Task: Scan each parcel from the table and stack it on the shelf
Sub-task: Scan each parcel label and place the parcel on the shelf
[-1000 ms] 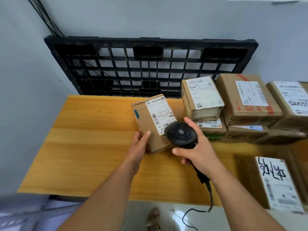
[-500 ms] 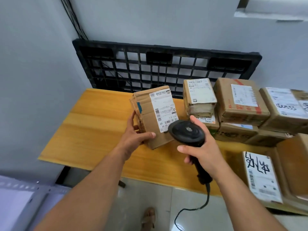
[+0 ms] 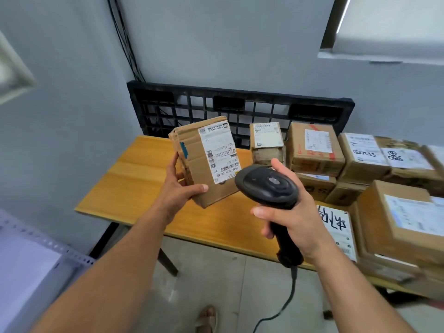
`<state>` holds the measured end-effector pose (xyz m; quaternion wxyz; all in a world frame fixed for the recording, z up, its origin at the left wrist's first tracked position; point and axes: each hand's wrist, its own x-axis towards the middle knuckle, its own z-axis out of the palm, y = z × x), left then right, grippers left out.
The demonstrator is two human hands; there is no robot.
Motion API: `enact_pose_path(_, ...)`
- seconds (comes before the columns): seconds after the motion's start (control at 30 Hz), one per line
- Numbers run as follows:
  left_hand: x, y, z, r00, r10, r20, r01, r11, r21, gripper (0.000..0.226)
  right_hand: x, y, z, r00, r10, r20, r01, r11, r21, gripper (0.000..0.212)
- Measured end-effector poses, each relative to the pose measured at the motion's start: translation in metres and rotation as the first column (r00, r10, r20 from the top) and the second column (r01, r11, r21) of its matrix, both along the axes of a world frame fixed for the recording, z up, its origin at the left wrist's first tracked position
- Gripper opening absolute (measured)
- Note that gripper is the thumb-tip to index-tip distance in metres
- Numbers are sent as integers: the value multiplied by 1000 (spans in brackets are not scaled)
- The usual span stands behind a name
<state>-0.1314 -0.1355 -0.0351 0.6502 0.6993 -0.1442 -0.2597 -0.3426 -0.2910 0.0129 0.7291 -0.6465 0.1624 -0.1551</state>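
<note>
My left hand [image 3: 176, 188] grips a small cardboard parcel [image 3: 199, 164] by its lower left corner and holds it tilted above the wooden table [image 3: 134, 179]. Its white label with barcodes faces me. My right hand [image 3: 290, 212] grips the handle of a black barcode scanner [image 3: 266, 183], whose head sits just right of the parcel's lower edge. A grey metal shelf [image 3: 36, 251] shows at the lower left.
Several labelled cardboard parcels [image 3: 314, 147] are stacked on the right half of the table. A black plastic pallet [image 3: 240, 104] leans on the wall behind. The scanner cable [image 3: 283, 306] hangs to the floor. A sandalled foot [image 3: 206, 318] stands below.
My left hand has lifted the parcel off the table and tilted it upright. The scanner stays beside it. My view has pulled back and up from the table.
</note>
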Motion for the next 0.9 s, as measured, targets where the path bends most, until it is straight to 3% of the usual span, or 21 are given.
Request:
enact_pose_path(0.5, -66, 39, 15, 987, 130, 97, -130, 992, -7, 113, -53, 11, -3, 995, 95, 36, -94, 995, -34, 101)
enact_pose_path(0.73, -88, 92, 24, 958, 269, 104, -271, 963, 10, 111, -46, 41, 2, 975, 210, 74, -208, 978, -24, 98)
enact_pose_path(0.9, -108, 150, 32, 917, 364, 161, -374, 927, 37, 103, -32, 81, 10, 945, 306, 119, -294, 950, -105, 97)
